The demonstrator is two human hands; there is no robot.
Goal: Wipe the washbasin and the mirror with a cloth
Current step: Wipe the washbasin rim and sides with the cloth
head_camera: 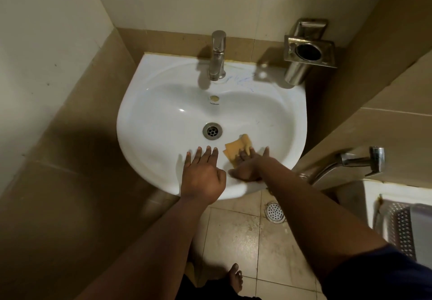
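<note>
The basin (pixel 163 103) is glossy white, with faint blue scribbles (pixel 240 80) at 1 o'clock of its bowl, just right of the silver tap (pixel 217 55). A small beige overflow cap (pixel 214 98) sits at 12 o'clock of the steel drain (pixel 212 131), which shows a ring of dark holes. The cloth (pixel 236 146) at 4 o'clock of the drain is mustard yellow. The holder (pixel 308 52) is brushed silver. The walls are cream above, tan tile (pixel 98 103) below. The floor (pixel 233 236) is mottled beige, with a white dotted floor drain (pixel 275 212). The sleeve (pixel 383 274) is dark navy.
</note>
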